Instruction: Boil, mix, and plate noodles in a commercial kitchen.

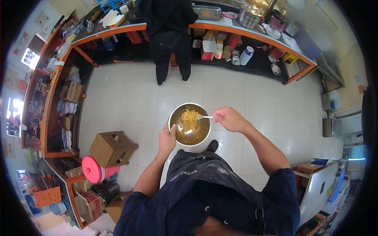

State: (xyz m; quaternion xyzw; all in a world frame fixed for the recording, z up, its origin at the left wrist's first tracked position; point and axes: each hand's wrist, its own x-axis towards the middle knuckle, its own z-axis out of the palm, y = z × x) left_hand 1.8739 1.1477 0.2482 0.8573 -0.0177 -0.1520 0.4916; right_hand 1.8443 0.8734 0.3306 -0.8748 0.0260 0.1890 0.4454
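My left hand (168, 137) grips the left side of a round metal bowl (210, 129), its thumb over the rim. The bowl is held above the tiled floor in front of my dark apron. Inside it are yellow noodles (190, 118) with brownish broth or sauce at the bottom. Closed around the handle of a fork (206, 117), my right hand (226, 118) is just right of the bowl. The fork's head reaches over the rim into the noodles; its tines are partly hidden among them.
A person in black (169, 35) stands at the far counter (224, 27), which holds a glass tray (208, 13) and a steel pot (249, 17). At the left are a woven-pattern brown stool (103, 149), a pink-lidded bucket (91, 169) and shelving. A metal-topped cabinet (317, 188) stands at the right.
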